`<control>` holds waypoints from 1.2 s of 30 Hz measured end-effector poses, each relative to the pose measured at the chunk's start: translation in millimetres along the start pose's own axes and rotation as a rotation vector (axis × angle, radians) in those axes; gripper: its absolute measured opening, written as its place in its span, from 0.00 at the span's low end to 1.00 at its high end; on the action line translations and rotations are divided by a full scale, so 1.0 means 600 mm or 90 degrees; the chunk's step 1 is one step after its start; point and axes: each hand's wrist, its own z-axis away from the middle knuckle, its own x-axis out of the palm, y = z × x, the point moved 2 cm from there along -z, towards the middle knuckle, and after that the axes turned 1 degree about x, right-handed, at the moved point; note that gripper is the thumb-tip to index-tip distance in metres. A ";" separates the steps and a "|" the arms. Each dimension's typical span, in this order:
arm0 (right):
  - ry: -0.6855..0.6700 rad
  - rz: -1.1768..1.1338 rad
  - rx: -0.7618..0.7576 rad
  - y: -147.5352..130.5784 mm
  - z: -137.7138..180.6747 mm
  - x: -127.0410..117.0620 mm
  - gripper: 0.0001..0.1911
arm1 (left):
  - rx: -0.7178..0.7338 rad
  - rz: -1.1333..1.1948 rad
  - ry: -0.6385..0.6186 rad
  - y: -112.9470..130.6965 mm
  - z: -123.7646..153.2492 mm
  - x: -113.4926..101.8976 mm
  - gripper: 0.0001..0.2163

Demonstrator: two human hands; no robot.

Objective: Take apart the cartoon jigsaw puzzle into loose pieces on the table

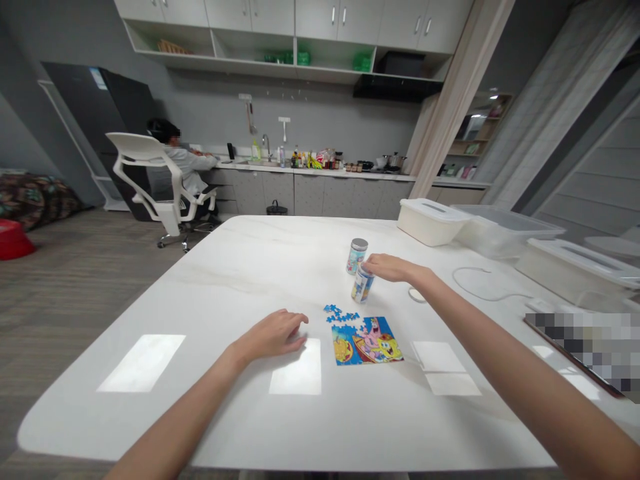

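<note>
A partly assembled jigsaw puzzle [367, 347] with cartoon figures lies flat on the white table [240, 267]. Several loose blue puzzle pieces [337, 315] lie along its upper left edge. My right hand [387, 267] reaches past the puzzle, its fingers closed round the top of a blue and yellow printed can [363, 287]. The fingers cover this can's upper end. Just behind it stands a second printed can [357, 255] with a silver lid. My left hand [275, 333] rests on the table left of the puzzle, fingers loosely bent and apart, holding nothing.
White lidded bins [433, 223] and a clear plastic box [505, 230] line the right side. A white cable [470, 287] and a roll of tape [416, 294] lie nearer. Beyond the table, a person [187, 167] sits in a white chair [145, 160] at the counter.
</note>
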 end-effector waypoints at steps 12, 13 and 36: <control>-0.196 -0.054 0.097 -0.006 -0.038 -0.010 0.11 | 0.012 0.005 0.011 -0.006 -0.002 0.006 0.08; -0.201 -0.049 0.094 -0.007 -0.040 -0.010 0.12 | 0.010 0.006 0.013 -0.007 -0.002 0.007 0.08; 0.026 -0.412 0.134 -0.007 0.058 -0.021 0.33 | -0.084 0.182 0.125 0.011 -0.014 -0.002 0.09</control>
